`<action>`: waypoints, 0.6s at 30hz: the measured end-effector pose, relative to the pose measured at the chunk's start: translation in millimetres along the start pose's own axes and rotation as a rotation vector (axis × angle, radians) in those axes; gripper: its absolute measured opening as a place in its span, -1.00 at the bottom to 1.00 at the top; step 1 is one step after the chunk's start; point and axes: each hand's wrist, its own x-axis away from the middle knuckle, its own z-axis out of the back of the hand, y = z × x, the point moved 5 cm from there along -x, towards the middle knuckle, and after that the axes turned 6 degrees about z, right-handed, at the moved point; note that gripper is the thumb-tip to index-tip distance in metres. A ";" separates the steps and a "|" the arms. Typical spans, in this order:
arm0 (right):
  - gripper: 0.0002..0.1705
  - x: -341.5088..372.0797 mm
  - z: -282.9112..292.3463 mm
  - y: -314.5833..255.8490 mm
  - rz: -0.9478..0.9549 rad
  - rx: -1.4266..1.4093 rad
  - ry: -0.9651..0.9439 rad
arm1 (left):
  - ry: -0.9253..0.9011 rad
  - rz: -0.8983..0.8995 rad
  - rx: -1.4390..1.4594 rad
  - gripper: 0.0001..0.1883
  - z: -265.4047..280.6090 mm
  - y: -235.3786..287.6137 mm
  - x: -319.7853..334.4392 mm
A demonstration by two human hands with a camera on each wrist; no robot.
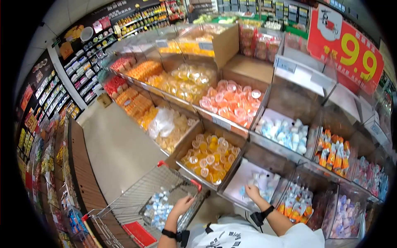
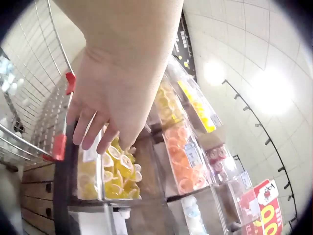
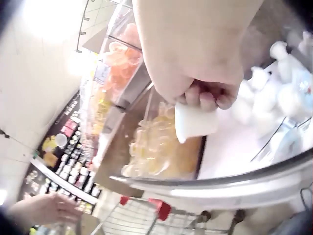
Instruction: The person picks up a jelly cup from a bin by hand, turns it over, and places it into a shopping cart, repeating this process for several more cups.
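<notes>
My right hand is over a low bin of small white and pale-blue cups. Its curled fingers hold one small white cup, bottom part showing below the fingertips in the right wrist view. More white cups lie beside it on the bin's pale liner. My left hand is above the right side of a wire shopping cart; its fingers hang loosely and hold nothing in the left wrist view. A heap of white and blue cups lies in the cart.
A bin of yellow jelly cups stands between the cart and the white-cup bin. Behind are orange-pink jelly cups and more white-blue pieces. Orange packs stand to the right. Clear dividers separate the bins; an aisle floor runs left.
</notes>
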 end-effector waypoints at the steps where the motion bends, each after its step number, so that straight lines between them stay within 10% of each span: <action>1: -0.61 1.8 -0.4 12.1 0.019 0.104 -0.053 | 0.046 0.014 -0.007 -0.67 4.4 -20.4 4.1; 9: -0.58 30.5 -45.3 14.8 -0.095 0.556 -0.418 | 0.214 0.280 0.360 -0.70 20.4 -194.0 79.0; 18: -0.73 24.2 -88.4 -186.3 0.279 0.494 -0.036 | 0.488 0.550 0.505 -0.71 34.4 -336.8 211.5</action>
